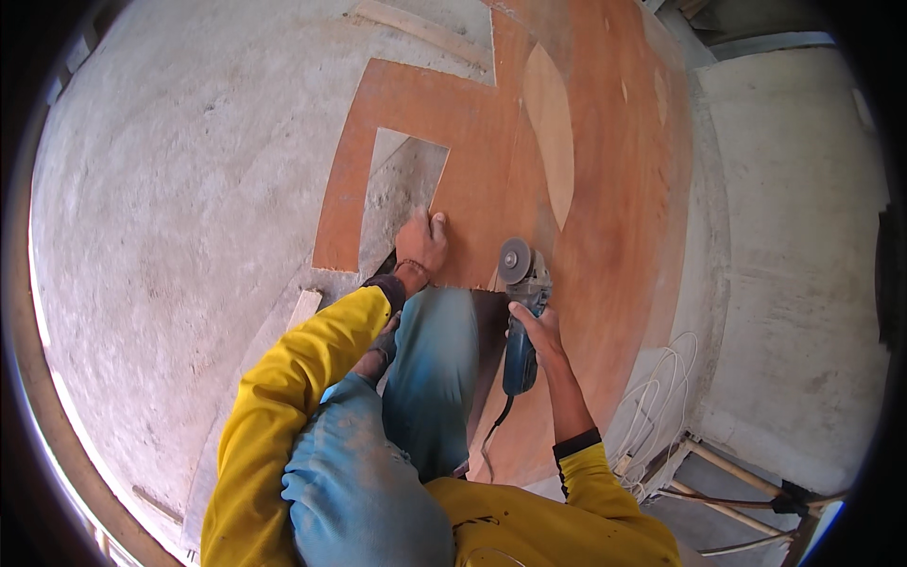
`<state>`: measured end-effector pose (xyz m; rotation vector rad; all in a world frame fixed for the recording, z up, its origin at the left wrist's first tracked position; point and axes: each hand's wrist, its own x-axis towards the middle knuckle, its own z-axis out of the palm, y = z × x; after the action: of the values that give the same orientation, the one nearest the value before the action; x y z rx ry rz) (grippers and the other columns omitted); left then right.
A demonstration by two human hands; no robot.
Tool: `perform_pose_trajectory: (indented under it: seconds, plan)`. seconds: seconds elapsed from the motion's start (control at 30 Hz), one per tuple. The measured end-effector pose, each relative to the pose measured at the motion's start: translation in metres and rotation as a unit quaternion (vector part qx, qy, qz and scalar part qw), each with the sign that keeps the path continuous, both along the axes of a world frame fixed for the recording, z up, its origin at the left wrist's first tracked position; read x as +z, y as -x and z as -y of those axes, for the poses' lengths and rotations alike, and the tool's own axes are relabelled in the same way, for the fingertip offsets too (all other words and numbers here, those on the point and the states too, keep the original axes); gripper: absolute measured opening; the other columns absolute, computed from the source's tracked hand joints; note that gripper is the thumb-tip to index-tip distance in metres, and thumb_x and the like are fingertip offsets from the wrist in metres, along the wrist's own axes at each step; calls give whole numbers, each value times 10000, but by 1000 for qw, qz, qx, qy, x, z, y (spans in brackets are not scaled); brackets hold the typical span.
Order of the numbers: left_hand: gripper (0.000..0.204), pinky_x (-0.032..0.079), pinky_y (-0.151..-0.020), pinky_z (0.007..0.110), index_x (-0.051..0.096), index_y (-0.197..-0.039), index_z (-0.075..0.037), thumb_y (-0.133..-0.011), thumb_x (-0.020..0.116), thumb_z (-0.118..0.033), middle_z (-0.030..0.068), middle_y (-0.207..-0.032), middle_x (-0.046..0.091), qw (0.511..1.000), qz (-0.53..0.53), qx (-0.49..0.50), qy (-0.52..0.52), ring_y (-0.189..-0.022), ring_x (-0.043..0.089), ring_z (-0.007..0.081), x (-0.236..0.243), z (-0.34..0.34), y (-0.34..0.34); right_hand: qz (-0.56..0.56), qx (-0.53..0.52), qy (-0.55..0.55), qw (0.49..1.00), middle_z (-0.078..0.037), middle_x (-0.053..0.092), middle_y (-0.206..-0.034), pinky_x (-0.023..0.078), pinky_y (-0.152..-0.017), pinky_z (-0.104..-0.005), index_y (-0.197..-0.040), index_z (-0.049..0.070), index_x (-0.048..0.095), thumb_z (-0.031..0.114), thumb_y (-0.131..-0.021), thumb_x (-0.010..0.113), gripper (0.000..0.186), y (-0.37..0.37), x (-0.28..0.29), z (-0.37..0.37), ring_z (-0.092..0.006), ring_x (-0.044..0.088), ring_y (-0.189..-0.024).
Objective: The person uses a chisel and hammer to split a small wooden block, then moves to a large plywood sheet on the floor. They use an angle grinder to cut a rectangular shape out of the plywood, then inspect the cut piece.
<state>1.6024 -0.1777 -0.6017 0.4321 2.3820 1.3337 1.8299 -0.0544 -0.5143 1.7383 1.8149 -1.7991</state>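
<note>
My right hand (540, 333) is wrapped round the body of a blue and grey angle grinder (521, 354). The grinder's round disc (515, 259) points away from me, over the near part of a reddish-brown plywood sheet (491, 170). A black cord runs back from the tool's rear end. On the left, my left hand (422, 241) is closed on the plywood beside a four-sided cutout (402, 180), its thumb on top and its other fingers mostly hidden. Bare concrete shows through that opening. The sheet's near edge beside my knee looks ragged.
A pale pointed patch (551, 137) marks the plywood. Wood strips lie on the concrete floor (179, 208), one at the far side (425, 33) and one near my foot (304, 308). Loose white cable (666, 383) lies at the right, near a wooden frame (737, 472).
</note>
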Motion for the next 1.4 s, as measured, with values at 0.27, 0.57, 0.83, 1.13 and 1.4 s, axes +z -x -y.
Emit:
perform_pose_trajectory:
  seconds: [0.27, 0.57, 0.83, 1.13, 1.4]
  plan:
    - [352, 464, -744, 564, 529, -961, 7, -1004, 493, -340, 301, -873, 632, 1000, -3, 0, -7, -859, 604, 510, 3, 2, 0, 11, 8, 1, 1000, -83, 639, -786, 572, -532, -341, -1031, 37, 607, 316, -814, 815, 411, 11, 4, -14, -205, 664, -584]
    - [377, 444, -732, 548, 504, -915, -2, -1002, 506, -369, 284, -854, 604, 1000, 3, 6, -1, -849, 583, 500, 2, 0, 0, 14, 16, 11, 1000, -88, 643, -798, 576, -535, -346, -1005, 24, 620, 312, -800, 821, 406, 16, 4, -18, -209, 666, -586]
    - [372, 466, -744, 571, 535, -956, 10, -995, 509, -359, 306, -875, 633, 1000, -22, -7, 13, -858, 608, 510, -6, 0, 1, 0, 23, -27, 999, -66, 645, -797, 550, -556, -340, -983, 35, 652, 318, -800, 813, 373, 17, -7, -25, -181, 646, -612]
    - [381, 443, -720, 554, 504, -919, 0, -1006, 495, -371, 287, -850, 606, 1000, -15, -13, 11, -837, 587, 500, -9, 3, -2, 4, 16, -1, 1000, -54, 633, -773, 531, -562, -343, -948, 42, 670, 334, -785, 817, 366, 36, 6, -37, -177, 643, -631]
    - [395, 461, -737, 574, 539, -943, 13, -1006, 490, -374, 306, -872, 631, 999, -21, -14, 22, -846, 607, 510, -6, 6, -4, 14, 23, 3, 1000, -59, 622, -741, 563, -533, -348, -950, 45, 628, 324, -798, 811, 366, 40, 3, -41, -185, 640, -572]
